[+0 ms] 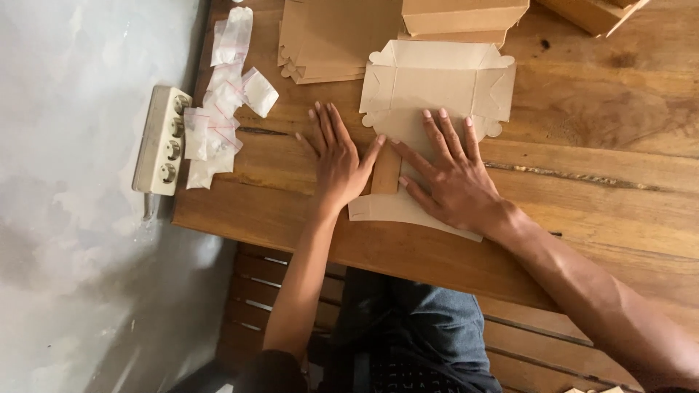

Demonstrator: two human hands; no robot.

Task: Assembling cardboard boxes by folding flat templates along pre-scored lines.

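— So, where's the flat box blank (437, 87)?
— Mid-table (597, 182), flaps toward twelve o'clock. The left hand (338, 164) and right hand (455, 182) lie on it, fingers spread flat, gripping nothing, apparently pinning a fold.
— And at nine o'clock?
— Small plastic bags (218, 109), out of the way.

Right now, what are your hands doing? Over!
Left hand and right hand flat, pressing the unfolded pale cardboard box blank on the wooden table. Small clear plastic bags lie left, apart. Nothing in the way.
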